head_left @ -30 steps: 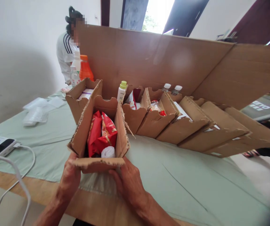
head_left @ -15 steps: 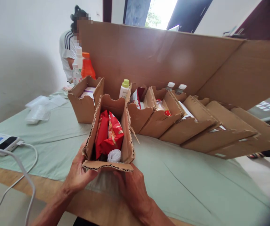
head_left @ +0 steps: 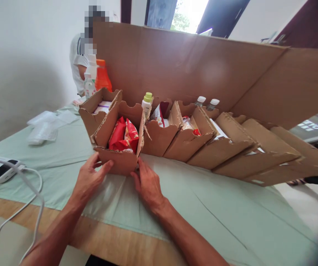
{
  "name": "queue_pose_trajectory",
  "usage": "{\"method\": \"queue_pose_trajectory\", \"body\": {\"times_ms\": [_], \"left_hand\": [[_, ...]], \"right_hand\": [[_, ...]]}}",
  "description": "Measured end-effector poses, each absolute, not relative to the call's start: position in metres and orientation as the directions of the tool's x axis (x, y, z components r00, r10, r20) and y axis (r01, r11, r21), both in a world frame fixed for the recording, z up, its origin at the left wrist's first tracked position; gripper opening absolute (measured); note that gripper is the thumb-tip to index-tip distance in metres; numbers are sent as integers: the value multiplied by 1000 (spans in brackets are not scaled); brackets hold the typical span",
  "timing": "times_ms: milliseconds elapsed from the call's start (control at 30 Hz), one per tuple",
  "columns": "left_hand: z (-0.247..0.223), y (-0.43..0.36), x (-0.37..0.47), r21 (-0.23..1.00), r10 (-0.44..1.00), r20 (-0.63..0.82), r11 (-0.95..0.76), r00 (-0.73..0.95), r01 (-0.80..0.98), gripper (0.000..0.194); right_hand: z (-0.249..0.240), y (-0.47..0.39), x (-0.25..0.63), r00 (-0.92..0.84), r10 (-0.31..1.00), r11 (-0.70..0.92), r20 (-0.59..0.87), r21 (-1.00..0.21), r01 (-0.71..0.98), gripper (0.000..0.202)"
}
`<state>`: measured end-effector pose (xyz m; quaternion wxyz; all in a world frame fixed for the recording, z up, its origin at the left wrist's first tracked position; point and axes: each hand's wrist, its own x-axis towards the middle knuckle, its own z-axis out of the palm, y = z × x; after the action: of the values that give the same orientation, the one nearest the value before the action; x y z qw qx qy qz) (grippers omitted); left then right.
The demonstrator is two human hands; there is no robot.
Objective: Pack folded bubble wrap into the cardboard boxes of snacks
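A cardboard box (head_left: pixel 117 161) with a low front stands on the green cloth, between my hands. Red packets (head_left: pixel 123 135) lie inside it, with a bit of something whitish at their front. My left hand (head_left: pixel 91 177) grips the box's front left corner, its thumb on the front face. At the front right corner, my right hand (head_left: pixel 149 183) holds the box's lower part. Beside it on the left is another cardboard box (head_left: pixel 93 120) with a white and purple item. To the right, a row of similar boxes (head_left: pixel 159 138) leans, holding several packets.
Behind the boxes rises a tall cardboard panel (head_left: pixel 189 66). Bottles, one orange (head_left: pixel 102 75), stand at the back left, near a person in a white shirt (head_left: pixel 77 68). Clear plastic packaging (head_left: pixel 44 127) and a white device (head_left: pixel 2 170) with a cable lie at the left.
Both hands have moved the box forward, away from me, into the space between the left box and the row. It now sits level with them, and its front face shows.
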<state>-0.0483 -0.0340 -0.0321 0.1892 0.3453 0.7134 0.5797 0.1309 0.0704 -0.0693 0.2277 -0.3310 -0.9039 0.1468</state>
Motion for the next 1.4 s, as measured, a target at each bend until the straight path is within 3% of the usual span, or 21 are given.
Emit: {"method": "queue_pose_trajectory", "body": {"times_ms": [67,167,400,633,833,1000,1200,1400], "left_hand": [[-34,-19,-56,916,650,159,184,-743,357,56],[-39,0,-64,908,585,152,236,-797,347,61],[-53,19,-42,982,675,124,23,-728,188,100],[-65,34,-39,997,760,83,-58,-644,60,120],[-75,36,-36,999,834,36,-50,-551,-12,124],[-76,37,-33,1000,870,-3,-10,-493,-23,123],[-66,3,-21,997,867,-54,75,-496,21,106],[-71,-78,-24,896,766,136,175,-629,407,60]], "right_hand": [[-73,78,130,-642,708,694,293,-456,557,49],[-79,80,134,-641,711,689,289,-465,556,45],[-81,72,139,-683,669,726,294,-454,516,35],[-80,74,138,-694,662,730,281,-451,513,32],[-80,74,138,-694,663,729,280,-452,514,32],[-81,74,138,-686,662,732,303,-459,503,31],[-86,77,139,-671,647,748,362,-470,469,26],[-74,80,136,-666,612,774,427,-498,392,28]]}}
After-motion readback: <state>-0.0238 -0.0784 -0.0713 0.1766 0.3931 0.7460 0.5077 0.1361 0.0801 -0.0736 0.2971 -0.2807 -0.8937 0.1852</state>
